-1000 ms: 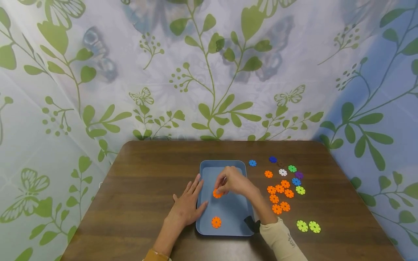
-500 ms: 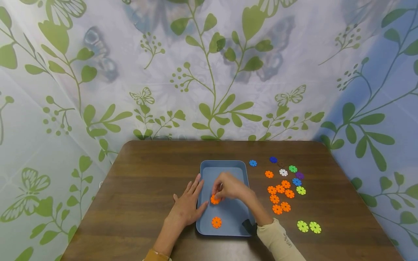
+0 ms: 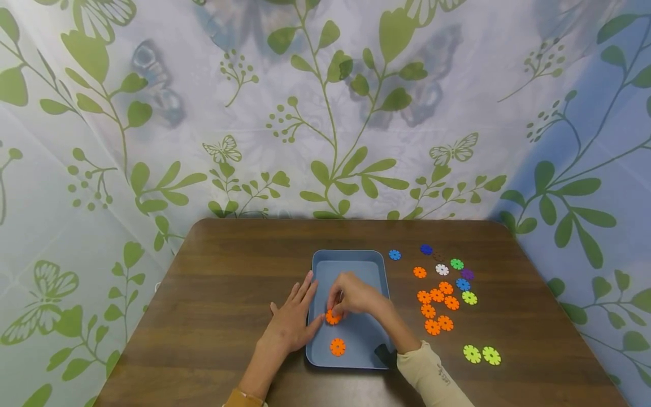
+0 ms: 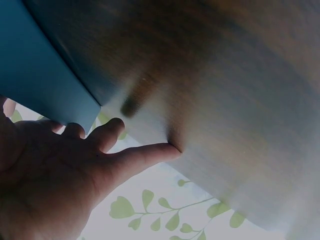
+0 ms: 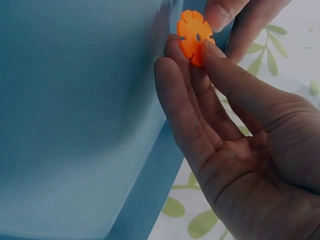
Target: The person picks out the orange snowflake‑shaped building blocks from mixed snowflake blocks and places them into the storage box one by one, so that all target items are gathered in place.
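My right hand pinches an orange notched disc between thumb and fingers, inside the blue-grey tray. In the head view that disc is partly covered by the fingertips, close to the left thumb. My left hand rests along the tray's left side, fingers spread, its thumb reaching over the rim. A second orange disc lies flat in the tray's near part. The left wrist view shows the left hand beside the tray's outer wall.
Right of the tray, several orange discs lie scattered on the brown table. Near them are a white disc, a green disc and a purple disc. Two yellow-green discs lie nearer the front. A patterned cloth hangs behind.
The right hand has moved slightly toward the front and left with the orange disc, closer to the left thumb. The left hand has stayed in place.
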Action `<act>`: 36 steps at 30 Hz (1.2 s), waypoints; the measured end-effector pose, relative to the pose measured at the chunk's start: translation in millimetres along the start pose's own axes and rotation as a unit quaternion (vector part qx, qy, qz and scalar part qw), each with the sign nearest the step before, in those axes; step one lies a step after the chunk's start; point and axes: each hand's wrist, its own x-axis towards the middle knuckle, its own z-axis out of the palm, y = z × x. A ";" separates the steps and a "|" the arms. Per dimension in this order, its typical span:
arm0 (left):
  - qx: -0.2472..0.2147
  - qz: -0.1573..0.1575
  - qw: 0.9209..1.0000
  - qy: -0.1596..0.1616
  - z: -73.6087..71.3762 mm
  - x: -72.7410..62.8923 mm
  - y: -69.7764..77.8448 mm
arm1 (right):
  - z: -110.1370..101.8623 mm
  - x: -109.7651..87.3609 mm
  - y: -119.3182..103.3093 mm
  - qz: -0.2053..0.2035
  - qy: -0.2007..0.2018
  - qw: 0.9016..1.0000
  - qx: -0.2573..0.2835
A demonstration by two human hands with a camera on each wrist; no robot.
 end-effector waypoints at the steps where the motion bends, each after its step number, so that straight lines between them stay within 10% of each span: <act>1: 0.000 0.000 1.000 0.000 0.1 0.0 0.1 | 0.2 -0.1 -0.1 0.003 -0.002 1.000 -0.001; 36: 0.001 0.000 1.000 0.003 0.9 0.3 -0.4 | 7.3 4.9 5.3 0.052 -0.011 0.996 -0.074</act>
